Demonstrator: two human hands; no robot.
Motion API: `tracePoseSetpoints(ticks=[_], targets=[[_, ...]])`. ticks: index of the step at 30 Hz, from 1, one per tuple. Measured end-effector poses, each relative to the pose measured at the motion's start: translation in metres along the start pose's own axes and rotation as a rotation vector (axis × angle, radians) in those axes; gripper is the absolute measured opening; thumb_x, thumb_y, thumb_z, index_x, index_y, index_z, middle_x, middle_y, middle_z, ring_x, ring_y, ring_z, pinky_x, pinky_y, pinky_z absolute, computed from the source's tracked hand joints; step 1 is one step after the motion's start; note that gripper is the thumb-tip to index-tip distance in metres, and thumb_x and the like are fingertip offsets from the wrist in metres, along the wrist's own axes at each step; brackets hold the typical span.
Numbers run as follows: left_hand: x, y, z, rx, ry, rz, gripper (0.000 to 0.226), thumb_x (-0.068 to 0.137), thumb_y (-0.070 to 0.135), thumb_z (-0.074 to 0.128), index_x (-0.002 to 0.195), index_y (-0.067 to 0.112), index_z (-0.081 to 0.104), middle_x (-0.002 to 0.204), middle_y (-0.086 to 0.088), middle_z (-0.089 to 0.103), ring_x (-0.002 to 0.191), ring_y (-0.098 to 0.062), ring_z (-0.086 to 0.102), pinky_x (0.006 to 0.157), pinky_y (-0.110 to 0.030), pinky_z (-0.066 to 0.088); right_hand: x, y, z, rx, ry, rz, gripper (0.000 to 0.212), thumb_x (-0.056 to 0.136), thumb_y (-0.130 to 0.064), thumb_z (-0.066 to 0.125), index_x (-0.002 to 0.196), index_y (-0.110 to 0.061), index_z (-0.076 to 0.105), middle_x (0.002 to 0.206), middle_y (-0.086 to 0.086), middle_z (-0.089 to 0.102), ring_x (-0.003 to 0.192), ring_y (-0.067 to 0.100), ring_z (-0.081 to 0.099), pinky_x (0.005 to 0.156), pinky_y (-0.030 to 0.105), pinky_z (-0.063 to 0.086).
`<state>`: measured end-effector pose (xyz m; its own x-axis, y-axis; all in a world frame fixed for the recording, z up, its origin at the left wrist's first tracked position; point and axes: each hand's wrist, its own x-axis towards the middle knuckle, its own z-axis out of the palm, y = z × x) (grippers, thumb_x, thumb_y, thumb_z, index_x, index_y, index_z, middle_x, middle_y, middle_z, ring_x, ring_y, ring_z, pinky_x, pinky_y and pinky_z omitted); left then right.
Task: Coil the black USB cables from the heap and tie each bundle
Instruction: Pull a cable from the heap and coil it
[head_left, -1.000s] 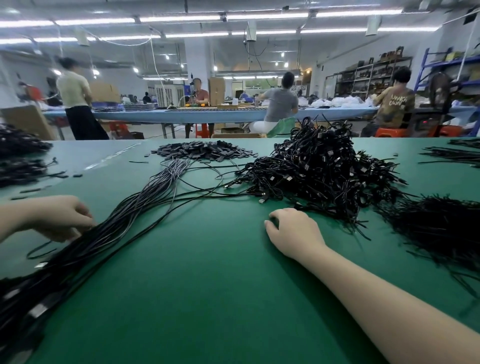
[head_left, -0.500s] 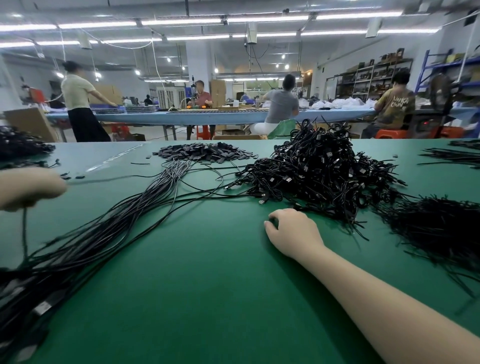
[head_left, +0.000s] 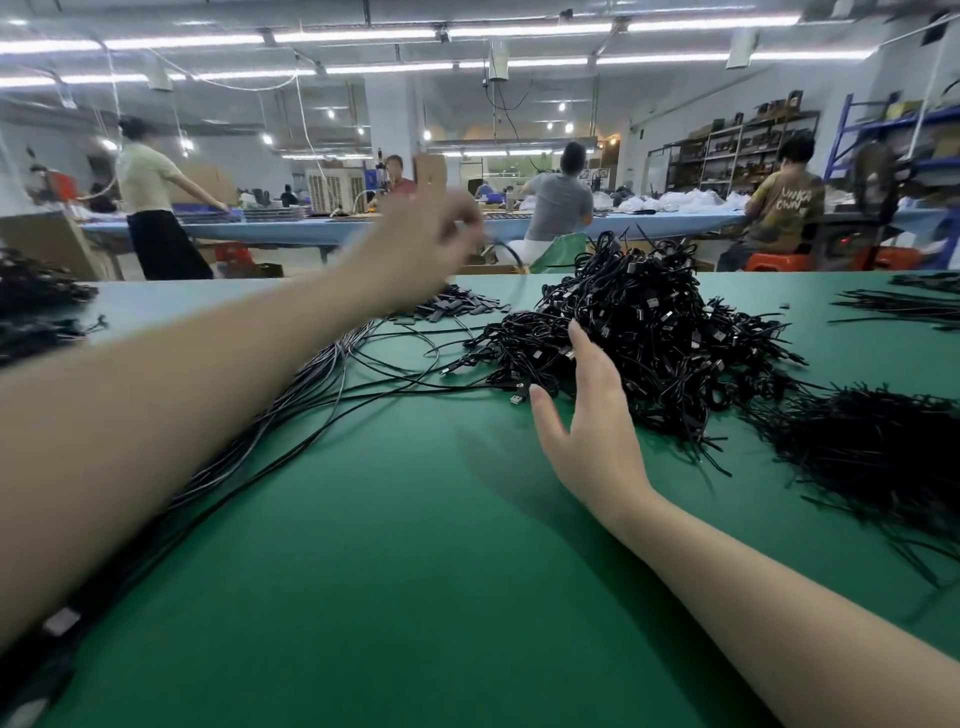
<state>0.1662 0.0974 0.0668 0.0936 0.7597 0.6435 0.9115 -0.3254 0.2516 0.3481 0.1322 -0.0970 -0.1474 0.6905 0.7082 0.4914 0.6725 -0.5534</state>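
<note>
My green table (head_left: 415, 571) fills the view. On it, the tangled heap of black USB cables (head_left: 649, 332) sits right of centre, with a long straight run of cables (head_left: 311, 384) stretching from the near left edge toward it. A pile of thin black ties (head_left: 883, 447) lies at the far right, and a small heap of flat black tabs (head_left: 457, 306) behind. My right hand (head_left: 592, 415) rests with straight, spread fingers against the heap's near side. My left hand (head_left: 421, 244) is raised and blurred, fingers curled; it seems to pinch one cable (head_left: 506, 249), though I cannot tell for sure.
</note>
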Motion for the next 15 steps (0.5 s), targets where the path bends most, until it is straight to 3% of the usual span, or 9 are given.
tracePoseSetpoints(ticks=[2,5,8,11,15], targets=[[-0.021,0.028,0.059,-0.073,-0.162,0.048,0.008,0.094,0.032,0.056,0.090,0.027,0.061,0.079,0.012,0.060,0.065,-0.009,0.057,0.064,-0.027,0.049,0.005,0.002,-0.006,0.040,0.072,-0.114,0.062,0.095,-0.018,0.054,0.150,-0.017,0.024,0.150,0.000,0.033,0.138,0.008,0.027,0.112,0.018,0.020],[-0.026,0.040,0.114,-0.240,-0.157,-0.069,0.021,0.089,0.024,0.059,0.069,0.024,0.054,0.062,0.011,0.052,0.059,-0.001,0.046,0.061,-0.029,0.037,0.008,0.007,-0.013,0.158,0.086,-0.092,0.048,0.089,-0.012,0.045,0.137,-0.015,0.046,0.125,-0.010,0.051,0.115,0.001,0.046,0.097,0.008,0.032],[-0.030,0.038,0.131,-0.481,-0.250,-0.252,0.015,0.091,0.035,0.058,0.086,0.021,0.063,0.069,0.011,0.057,0.061,-0.006,0.050,0.056,-0.023,0.038,0.010,0.013,-0.014,0.144,0.122,-0.031,0.023,0.093,-0.020,0.042,0.111,-0.025,0.055,0.100,-0.017,0.056,0.093,-0.001,0.050,0.078,0.004,0.035],[-0.029,0.012,0.113,-0.730,-0.412,-0.365,0.015,0.091,0.034,0.063,0.100,0.021,0.063,0.064,0.011,0.062,0.047,-0.002,0.047,0.044,-0.017,0.037,0.014,0.020,-0.010,0.077,0.162,0.078,0.009,0.097,-0.032,0.039,0.099,-0.033,0.048,0.087,-0.015,0.052,0.080,0.002,0.046,0.065,0.015,0.033],[-0.036,-0.031,0.085,-0.817,-0.432,-0.539,0.022,0.081,0.023,0.076,0.100,0.019,0.066,0.066,0.010,0.067,0.052,-0.002,0.056,0.048,-0.016,0.046,0.018,0.028,-0.008,-0.059,0.191,0.228,0.025,0.101,-0.037,0.036,0.101,-0.022,0.056,0.090,-0.006,0.054,0.077,0.001,0.039,0.064,0.013,0.031]])
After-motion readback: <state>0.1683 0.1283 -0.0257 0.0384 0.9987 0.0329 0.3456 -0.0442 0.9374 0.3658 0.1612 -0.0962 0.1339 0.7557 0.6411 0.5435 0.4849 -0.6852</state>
